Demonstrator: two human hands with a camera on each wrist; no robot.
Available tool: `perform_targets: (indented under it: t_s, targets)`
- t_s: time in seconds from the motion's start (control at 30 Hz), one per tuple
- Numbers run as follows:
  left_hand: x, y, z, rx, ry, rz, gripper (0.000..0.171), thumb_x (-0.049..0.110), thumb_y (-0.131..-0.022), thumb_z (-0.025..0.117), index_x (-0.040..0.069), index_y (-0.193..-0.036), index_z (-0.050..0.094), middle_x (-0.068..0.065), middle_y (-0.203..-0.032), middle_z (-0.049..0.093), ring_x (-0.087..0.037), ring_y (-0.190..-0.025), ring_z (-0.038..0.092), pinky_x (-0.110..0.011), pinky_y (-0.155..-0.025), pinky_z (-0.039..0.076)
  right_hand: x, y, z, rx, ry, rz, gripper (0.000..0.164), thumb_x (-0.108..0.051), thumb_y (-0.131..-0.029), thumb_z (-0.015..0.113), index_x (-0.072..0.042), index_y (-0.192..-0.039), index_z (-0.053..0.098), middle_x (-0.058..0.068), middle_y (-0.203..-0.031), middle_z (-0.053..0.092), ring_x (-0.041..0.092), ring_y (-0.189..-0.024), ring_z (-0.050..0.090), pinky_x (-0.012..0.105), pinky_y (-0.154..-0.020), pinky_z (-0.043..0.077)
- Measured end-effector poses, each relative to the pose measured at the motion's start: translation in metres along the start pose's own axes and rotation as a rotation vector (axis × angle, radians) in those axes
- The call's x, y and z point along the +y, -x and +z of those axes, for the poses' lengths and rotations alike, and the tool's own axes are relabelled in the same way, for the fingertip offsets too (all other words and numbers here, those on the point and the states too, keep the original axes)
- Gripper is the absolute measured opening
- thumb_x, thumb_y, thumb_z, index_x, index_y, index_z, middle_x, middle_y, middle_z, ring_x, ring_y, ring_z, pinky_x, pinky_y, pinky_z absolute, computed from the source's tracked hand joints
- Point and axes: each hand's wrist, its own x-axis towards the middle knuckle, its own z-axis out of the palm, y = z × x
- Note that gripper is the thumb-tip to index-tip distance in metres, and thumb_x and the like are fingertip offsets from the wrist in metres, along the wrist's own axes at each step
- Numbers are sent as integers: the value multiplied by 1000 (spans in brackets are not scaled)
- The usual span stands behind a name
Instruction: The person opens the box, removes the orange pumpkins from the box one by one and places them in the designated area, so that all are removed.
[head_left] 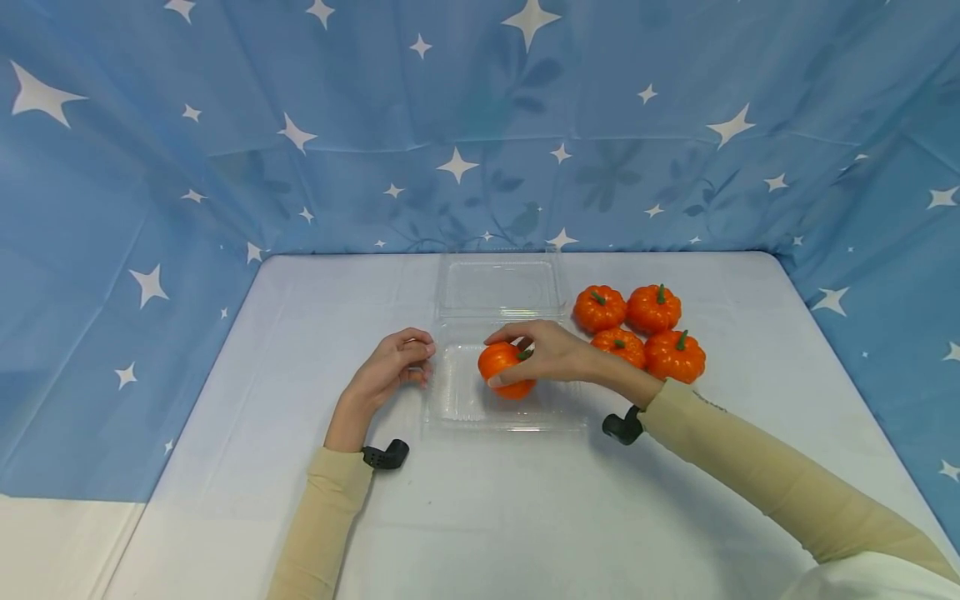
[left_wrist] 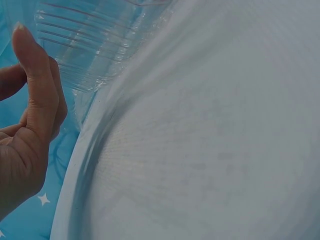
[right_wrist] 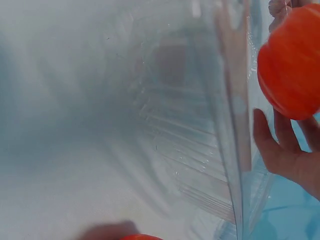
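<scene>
In the head view my right hand (head_left: 551, 350) holds an orange toy pumpkin (head_left: 497, 364) with a green stem, fingers over its far side and thumb on its near side. That pumpkin (right_wrist: 292, 62) also shows large at the right of the right wrist view. It is over the near half of a clear plastic clamshell box (head_left: 457, 408), whose lid (head_left: 498, 283) lies folded back. Whether the pumpkin touches the box floor is hard to tell. My left hand (head_left: 390, 367) is beside the box's left edge, fingers loosely bent and holding nothing; contact with the edge is unclear.
Several more orange toy pumpkins (head_left: 654, 309) stand in a cluster right of the box, partly behind my right wrist. A white cloth (head_left: 480, 517) covers the table. Blue star-patterned curtain (head_left: 480, 125) borders the back and sides.
</scene>
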Motion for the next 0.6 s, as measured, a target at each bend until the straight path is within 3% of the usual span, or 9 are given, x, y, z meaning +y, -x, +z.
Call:
perform_targets:
  t_s: [0.13, 0.4, 0.6]
  targets:
    - [1, 1, 0, -1, -2, 0, 27, 6, -103, 56, -9, -123, 48, -4, -79, 58, -13, -67, 60, -26, -57, 54, -1, 2, -1, -26, 17, -21, 58, -40, -85, 81, -19, -138, 67, 2, -136, 65, 26, -117, 56, 37, -92, 55]
    - [1, 0, 1, 0, -6, -5, 27, 6, -103, 56, -9, -123, 48, -4, -79, 58, -13, -66, 60, -26, -57, 55, -2, 1, 1, 7, 70, 38, 80, -48, -74, 89, -10, -138, 58, 6, -131, 66, 26, -121, 60, 43, -104, 53]
    - [1, 0, 1, 3, -9, -8, 24, 6, -103, 56, -7, -122, 49, -4, -79, 59, -13, -67, 60, -26, -57, 54, -4, 3, 3, 34, 119, 14, 81, -48, -75, 90, -12, -142, 61, 5, -133, 66, 24, -118, 60, 43, -102, 54]
